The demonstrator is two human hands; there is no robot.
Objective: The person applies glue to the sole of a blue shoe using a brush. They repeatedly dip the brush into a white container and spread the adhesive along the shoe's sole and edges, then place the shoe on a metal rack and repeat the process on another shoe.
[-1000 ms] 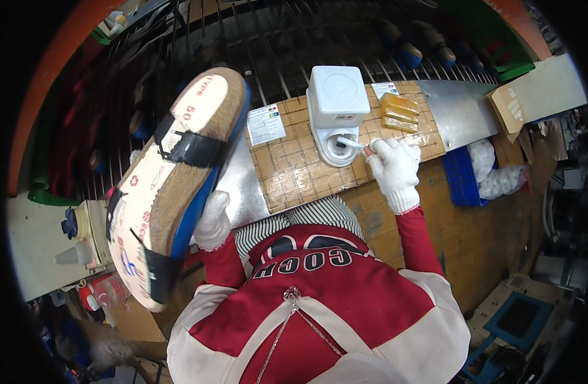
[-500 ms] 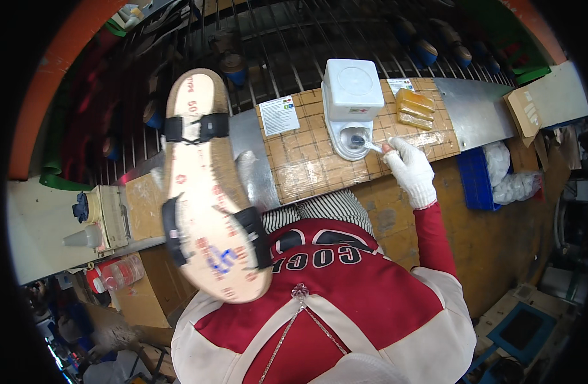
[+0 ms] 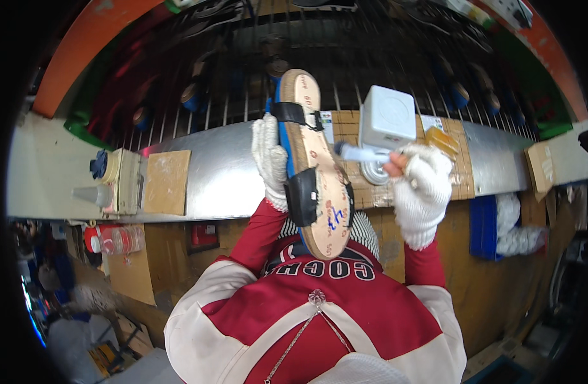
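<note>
My left hand (image 3: 270, 160), in a white knit glove, holds a sandal (image 3: 316, 166) by its left side, with its pale underside toward me. The sandal has a cork edge and black straps; something blue, apparently a shoe last, shows along its left edge. My right hand (image 3: 425, 189), gloved with bare fingertips, grips a brush (image 3: 364, 155) by its pale handle. The dark bristles point left, close to the sandal's right edge; I cannot tell if they touch. Behind the brush stands a white box-shaped dispenser (image 3: 388, 115) with a round dish (image 3: 374, 173) at its foot.
The dispenser and a yellow translucent block (image 3: 442, 141) rest on a tape-covered cardboard sheet (image 3: 460, 176) on the metal bench (image 3: 217, 173). Beyond runs a rack of metal bars carrying several blue lasts. A blue bin (image 3: 483, 227) with plastic bags is at the right, a cardboard piece (image 3: 166, 182) at the left.
The sandal has moved right and away from me, and my left hand has come into plain view. My right hand has lifted the brush from the dispenser's dish toward the sandal.
</note>
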